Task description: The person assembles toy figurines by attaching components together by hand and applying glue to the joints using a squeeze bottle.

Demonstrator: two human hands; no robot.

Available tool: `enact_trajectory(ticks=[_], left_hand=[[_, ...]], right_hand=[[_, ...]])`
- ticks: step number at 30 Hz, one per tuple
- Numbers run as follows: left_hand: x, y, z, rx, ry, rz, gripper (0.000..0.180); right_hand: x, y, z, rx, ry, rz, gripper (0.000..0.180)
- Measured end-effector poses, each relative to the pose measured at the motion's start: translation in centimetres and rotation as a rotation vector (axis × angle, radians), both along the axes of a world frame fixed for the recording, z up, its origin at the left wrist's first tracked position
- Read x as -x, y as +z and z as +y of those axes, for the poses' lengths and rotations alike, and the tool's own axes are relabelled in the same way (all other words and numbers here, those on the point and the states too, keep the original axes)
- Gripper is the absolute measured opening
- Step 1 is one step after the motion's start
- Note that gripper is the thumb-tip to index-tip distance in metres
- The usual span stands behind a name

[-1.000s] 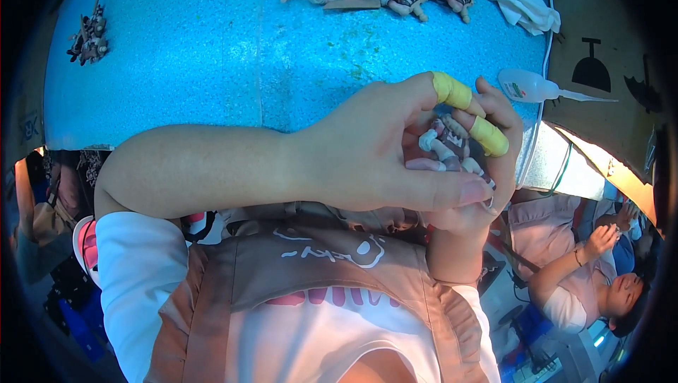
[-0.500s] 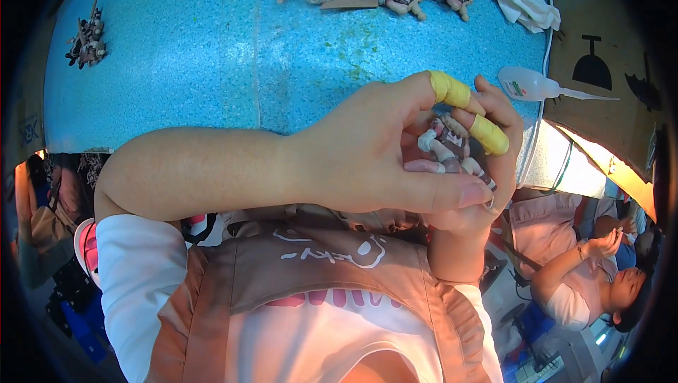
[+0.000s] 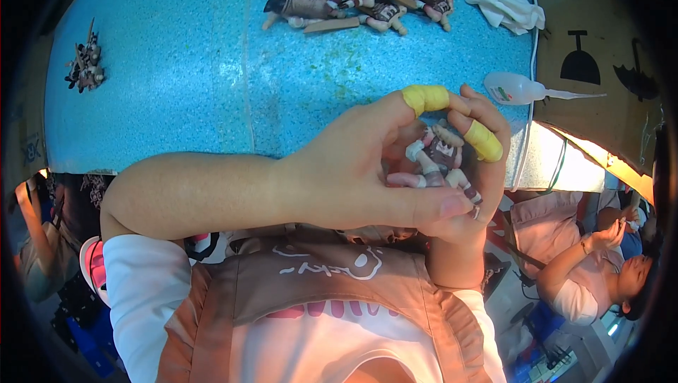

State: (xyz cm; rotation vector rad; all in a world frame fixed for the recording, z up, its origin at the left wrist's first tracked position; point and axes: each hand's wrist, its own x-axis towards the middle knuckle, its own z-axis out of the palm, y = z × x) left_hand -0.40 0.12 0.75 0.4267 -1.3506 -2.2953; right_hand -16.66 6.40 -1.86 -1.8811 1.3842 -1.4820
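In the head view, both hands meet: the left hand (image 3: pixel 357 164) and right hand (image 3: pixel 492 179) curl together around one small human-shaped figurine (image 3: pixel 443 158), at the right edge of the front of a counter (image 3: pixel 176 79). Yellow tape (image 3: pixel 426 99) wraps two fingers. This figurine appears partway through being handled; whether it is finished cannot be told, as the fingers hide part of it. More pale-limbed, brown-clothed figurines (image 3: pixel 304 3) lie heaped at the far side, out of the hands, with flat tan strips (image 3: pixel 332 25) among them. A smaller dark cluster (image 3: pixel 86 63) sits far left. The counter is glossy, speckled blue. At right are a crumpled white cloth (image 3: pixel 505 8) and a translucent squeeze bottle (image 3: pixel 512 89) with a long thin nozzle.
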Motion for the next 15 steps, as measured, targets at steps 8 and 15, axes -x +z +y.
enact_trajectory(ticks=[8,15], left_hand=[[-0.21,0.42,-0.07,-0.11,0.001,-0.073,0.068],[-0.27,0.76,-0.68,-0.006,-0.075,-0.202,0.061]], right_hand=[[0.26,0.34,0.35,-0.062,-0.017,-0.054,0.057],[0.07,0.71,0.19,-0.112,-0.039,-0.021,0.053]])
